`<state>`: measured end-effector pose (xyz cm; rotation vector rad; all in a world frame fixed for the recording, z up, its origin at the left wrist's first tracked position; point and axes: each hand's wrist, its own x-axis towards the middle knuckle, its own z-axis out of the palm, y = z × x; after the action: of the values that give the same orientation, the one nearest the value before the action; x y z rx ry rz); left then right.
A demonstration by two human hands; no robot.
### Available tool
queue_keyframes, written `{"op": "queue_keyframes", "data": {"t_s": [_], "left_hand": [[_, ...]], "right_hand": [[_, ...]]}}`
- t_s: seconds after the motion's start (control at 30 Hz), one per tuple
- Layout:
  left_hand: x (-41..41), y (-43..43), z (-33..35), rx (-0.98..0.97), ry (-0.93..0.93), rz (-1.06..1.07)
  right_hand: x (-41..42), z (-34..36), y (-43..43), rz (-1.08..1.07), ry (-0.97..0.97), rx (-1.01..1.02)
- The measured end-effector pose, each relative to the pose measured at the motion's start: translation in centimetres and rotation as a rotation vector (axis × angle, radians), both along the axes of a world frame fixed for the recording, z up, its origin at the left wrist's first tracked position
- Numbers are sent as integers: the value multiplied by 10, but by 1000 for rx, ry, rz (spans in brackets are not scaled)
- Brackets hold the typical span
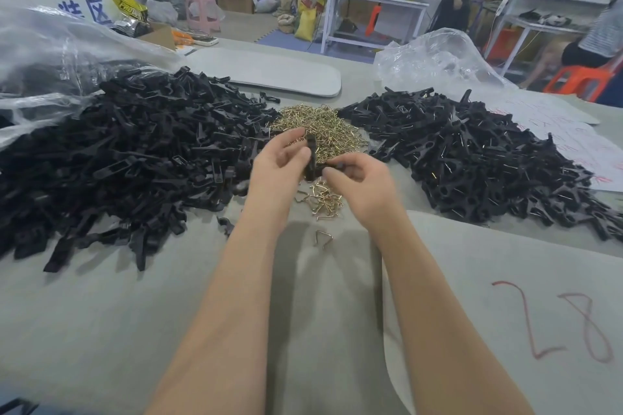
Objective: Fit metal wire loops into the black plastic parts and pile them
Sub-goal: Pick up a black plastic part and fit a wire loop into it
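Head view: both forearms reach out over the grey tabletop (141,313) and meet at its middle. The left hand (279,162) has its grip curled round a black plastic part (310,153), which stands nearly upright between the two hands, thumb on its near side. The right hand (359,184) pinches the lower end of the same part between thumb and forefinger, its other fingers loosely bent. Whether a loop is also in that grip cannot be told.

Just beyond the hands lies a heap of brass-coloured wire loops (323,126). A small cluster of loops (324,201) lies under the hands, and a single loop (323,238) lies nearer, apart from it.

To the left spreads a large pile of bare black parts (118,152), partly under a clear plastic bag (50,44). To the right lies a second pile of black parts (478,158) with glints of wire among them, and behind it a crumpled clear bag (435,57). A flat grey board (269,71) lies at the far middle. On the near right, a grey sheet (505,280) bears a red "28" (556,323).
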<state>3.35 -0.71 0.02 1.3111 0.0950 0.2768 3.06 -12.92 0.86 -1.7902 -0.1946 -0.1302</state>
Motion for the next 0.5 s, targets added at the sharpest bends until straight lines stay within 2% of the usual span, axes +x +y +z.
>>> {"op": "queue_keyframes", "data": {"t_s": [0.17,0.23,0.37,0.5], "left_hand": [[2,-9,-6,-15,62,-81],[2,-9,-6,-59,65,-111],[1,-9,-6,-87,68,-147],[-1,-9,-5,-127,70,-159]], "right_hand": [[4,-1,-11,71,80,342],[5,-2,-13,102,109,421],[6,-2,-16,146,94,418],[7,-5,-13,75,6,234]]}}
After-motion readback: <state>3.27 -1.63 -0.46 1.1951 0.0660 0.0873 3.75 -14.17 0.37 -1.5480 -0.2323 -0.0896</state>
